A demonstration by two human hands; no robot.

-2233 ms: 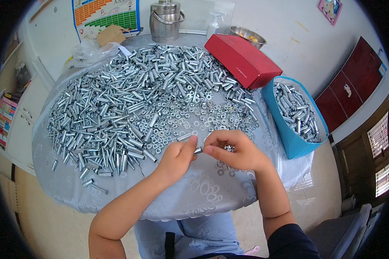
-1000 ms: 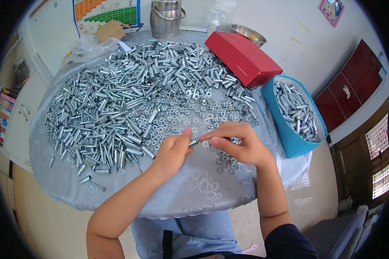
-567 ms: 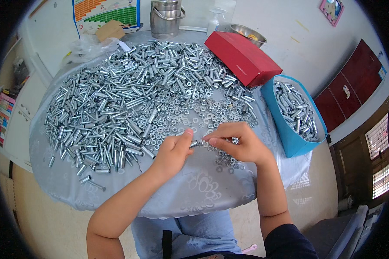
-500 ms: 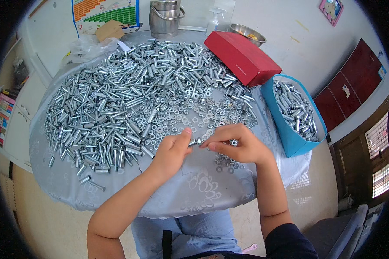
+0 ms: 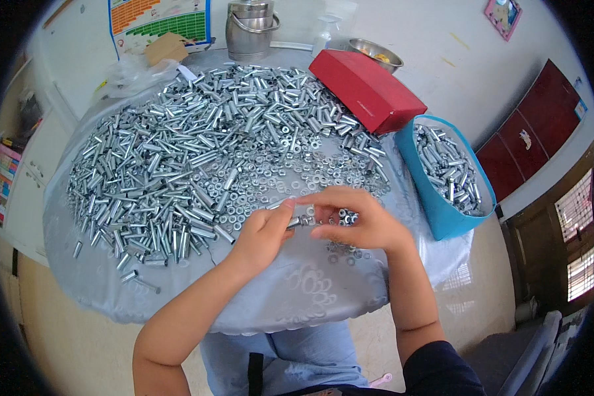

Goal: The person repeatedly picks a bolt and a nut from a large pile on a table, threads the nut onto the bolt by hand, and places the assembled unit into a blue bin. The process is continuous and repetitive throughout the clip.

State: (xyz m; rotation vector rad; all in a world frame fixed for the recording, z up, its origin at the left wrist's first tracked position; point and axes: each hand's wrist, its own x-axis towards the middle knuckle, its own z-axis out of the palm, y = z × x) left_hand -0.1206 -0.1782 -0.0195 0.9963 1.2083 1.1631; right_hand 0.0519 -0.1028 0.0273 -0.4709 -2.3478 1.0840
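Observation:
A silver expansion bolt (image 5: 293, 223) with a metal sleeve is pinched in my left hand (image 5: 263, 239), its nut end pointing right. Much of its length is hidden by the fingers. Across from it, my right hand (image 5: 366, 221) curves around the nut end, thumb and index finger apart, with the index fingertip reaching toward my left thumb. Several loose nuts (image 5: 347, 216) show in the hollow of my right hand, seemingly held by its curled lower fingers. Beyond both hands lie scattered nuts and washers (image 5: 317, 177).
A large heap of metal sleeves and bolts (image 5: 171, 158) covers the left and far parts of the cloth-covered table (image 5: 270, 300). At right stand a blue fabric bin (image 5: 435, 214) of assembled bolts and a red box (image 5: 369, 92). A steel canister (image 5: 251, 33) is at the back.
My right thumb and index finger have parted from the bolt's nut end, opening a gap that shows more nuts in the hand. My left hand keeps its hold, nearly still.

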